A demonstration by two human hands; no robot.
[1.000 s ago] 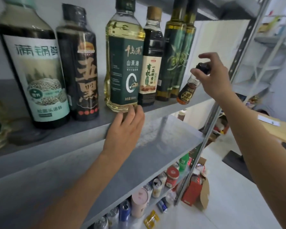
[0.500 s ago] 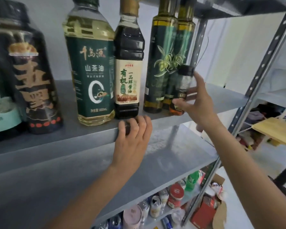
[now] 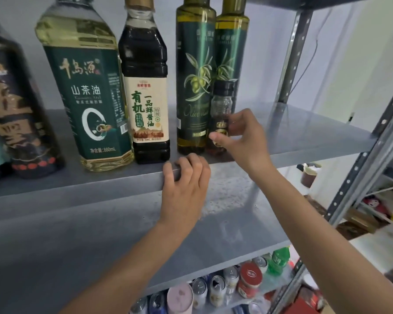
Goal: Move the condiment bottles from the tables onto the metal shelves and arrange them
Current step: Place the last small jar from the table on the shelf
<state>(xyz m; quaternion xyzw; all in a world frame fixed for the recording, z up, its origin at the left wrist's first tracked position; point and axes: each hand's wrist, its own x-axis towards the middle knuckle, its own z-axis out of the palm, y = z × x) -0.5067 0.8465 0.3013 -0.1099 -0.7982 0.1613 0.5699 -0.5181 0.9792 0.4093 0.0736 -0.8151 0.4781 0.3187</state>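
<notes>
A small dark bottle with a black cap [image 3: 221, 107] stands upright on the grey metal shelf [image 3: 304, 137], just in front of two tall olive oil bottles [image 3: 194, 87]. My right hand [image 3: 243, 139] pinches the small bottle's lower part between thumb and fingers. To its left stand a soy sauce bottle [image 3: 145, 98], a large camellia oil bottle [image 3: 86, 91] and a dark bottle [image 3: 16, 123] at the far left. My left hand [image 3: 184, 189] grips the shelf's front edge below the soy sauce bottle, fingers curled over the lip.
The right part of the shelf is bare up to the perforated steel uprights [image 3: 288, 53]. A lower shelf [image 3: 77, 245] is under my arms. Below it sit several drink cans [image 3: 216, 288] and a green bottle [image 3: 279, 259]. A second rack [image 3: 381, 196] stands at the right.
My right hand carried the small bottle from the air at the right onto the shelf and stood it upright before the olive oil bottles. My left hand's fingers curled over the shelf edge.
</notes>
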